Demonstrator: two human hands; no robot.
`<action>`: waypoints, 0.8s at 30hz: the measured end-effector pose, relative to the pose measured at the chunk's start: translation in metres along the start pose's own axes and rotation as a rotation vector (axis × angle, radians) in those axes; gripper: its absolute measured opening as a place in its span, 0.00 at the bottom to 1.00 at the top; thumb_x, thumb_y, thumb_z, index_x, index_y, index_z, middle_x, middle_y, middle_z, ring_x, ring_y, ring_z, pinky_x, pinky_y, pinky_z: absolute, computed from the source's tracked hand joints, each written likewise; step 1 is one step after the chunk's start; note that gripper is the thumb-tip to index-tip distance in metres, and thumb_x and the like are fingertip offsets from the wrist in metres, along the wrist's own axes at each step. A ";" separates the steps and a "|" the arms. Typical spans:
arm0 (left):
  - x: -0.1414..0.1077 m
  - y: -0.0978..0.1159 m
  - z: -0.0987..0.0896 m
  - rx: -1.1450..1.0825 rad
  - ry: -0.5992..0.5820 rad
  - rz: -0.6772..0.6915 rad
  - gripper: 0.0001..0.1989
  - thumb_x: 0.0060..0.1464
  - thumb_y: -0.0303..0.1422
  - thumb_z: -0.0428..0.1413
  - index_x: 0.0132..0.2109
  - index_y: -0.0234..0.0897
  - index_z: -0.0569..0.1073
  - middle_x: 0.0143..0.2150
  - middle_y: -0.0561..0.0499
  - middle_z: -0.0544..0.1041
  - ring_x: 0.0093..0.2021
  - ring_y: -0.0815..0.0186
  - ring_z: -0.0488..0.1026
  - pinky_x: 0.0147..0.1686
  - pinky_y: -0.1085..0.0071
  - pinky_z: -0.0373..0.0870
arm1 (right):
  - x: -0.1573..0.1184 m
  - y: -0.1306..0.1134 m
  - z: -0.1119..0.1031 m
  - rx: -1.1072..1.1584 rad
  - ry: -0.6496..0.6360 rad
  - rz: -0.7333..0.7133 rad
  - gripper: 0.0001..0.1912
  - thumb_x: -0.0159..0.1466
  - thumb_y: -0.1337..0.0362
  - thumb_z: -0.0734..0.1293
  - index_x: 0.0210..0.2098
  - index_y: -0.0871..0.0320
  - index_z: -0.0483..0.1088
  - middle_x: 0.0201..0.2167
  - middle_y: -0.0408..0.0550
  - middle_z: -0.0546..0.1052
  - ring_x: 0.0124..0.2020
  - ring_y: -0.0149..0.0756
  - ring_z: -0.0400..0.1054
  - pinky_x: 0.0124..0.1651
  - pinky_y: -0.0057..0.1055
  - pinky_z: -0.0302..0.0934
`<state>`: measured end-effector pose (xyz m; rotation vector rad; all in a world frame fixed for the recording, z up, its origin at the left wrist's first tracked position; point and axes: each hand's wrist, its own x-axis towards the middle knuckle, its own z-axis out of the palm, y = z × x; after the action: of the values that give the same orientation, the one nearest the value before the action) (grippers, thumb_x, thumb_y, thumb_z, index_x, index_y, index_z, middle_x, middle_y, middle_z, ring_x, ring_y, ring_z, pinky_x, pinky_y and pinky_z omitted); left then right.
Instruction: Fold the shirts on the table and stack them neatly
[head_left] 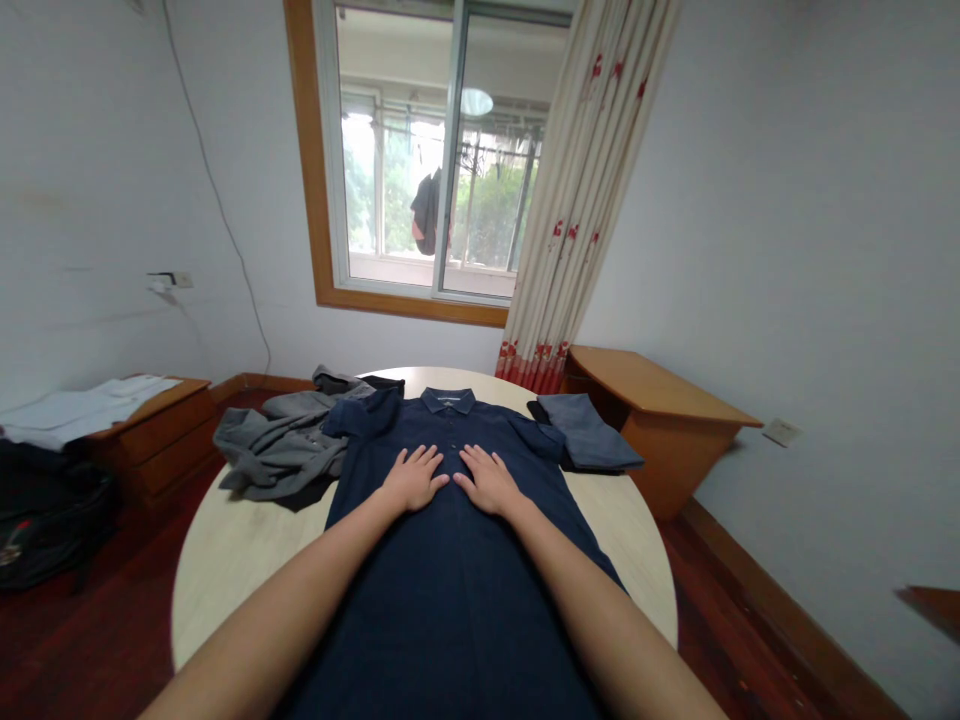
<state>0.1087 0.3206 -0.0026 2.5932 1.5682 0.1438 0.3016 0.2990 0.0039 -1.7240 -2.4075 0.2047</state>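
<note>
A dark navy polo shirt [457, 580] lies spread out, front side up, on a round pale table [225, 580]. Its collar [448, 400] points away from me, and its short sleeves reach out to both sides. My left hand [414, 480] rests flat on the chest of the shirt, left of the button placket, fingers spread. Just right of the placket, my right hand [486, 480] lies flat in the same way. The two thumbs almost meet, and neither hand grips any cloth. The shirt's lower part runs toward me between my forearms.
Crumpled grey clothing [289, 445] lies at the table's left, touching the left sleeve. Folded blue-grey garments [589, 430] sit at the right sleeve. A wooden desk [660, 390] stands behind right, a drawer cabinet [161, 440] with papers at left, and a black bag [52, 520] below it.
</note>
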 end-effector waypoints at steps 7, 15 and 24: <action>0.023 -0.050 0.015 0.002 0.063 -0.139 0.33 0.67 0.49 0.37 0.71 0.33 0.55 0.73 0.42 0.49 0.73 0.52 0.44 0.68 0.54 0.46 | 0.030 0.058 -0.005 -0.105 0.068 0.225 0.28 0.73 0.53 0.49 0.65 0.59 0.62 0.69 0.54 0.58 0.71 0.44 0.47 0.69 0.48 0.39; 0.021 -0.043 0.016 -0.022 0.079 -0.152 0.35 0.67 0.51 0.37 0.71 0.33 0.56 0.73 0.43 0.48 0.73 0.54 0.43 0.69 0.55 0.43 | 0.088 0.134 -0.057 -0.407 0.036 0.439 0.17 0.67 0.64 0.60 0.50 0.62 0.74 0.49 0.61 0.77 0.55 0.48 0.68 0.65 0.49 0.41; 0.022 -0.045 0.019 -0.041 0.106 -0.147 0.34 0.66 0.52 0.38 0.70 0.37 0.57 0.73 0.45 0.50 0.73 0.54 0.43 0.69 0.54 0.44 | 0.113 0.158 -0.065 -0.391 -0.026 0.436 0.22 0.62 0.64 0.67 0.55 0.59 0.71 0.50 0.57 0.77 0.53 0.46 0.70 0.61 0.43 0.52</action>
<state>0.0822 0.3599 -0.0277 2.4660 1.7650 0.3017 0.4260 0.4572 0.0410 -2.4188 -2.1592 -0.2082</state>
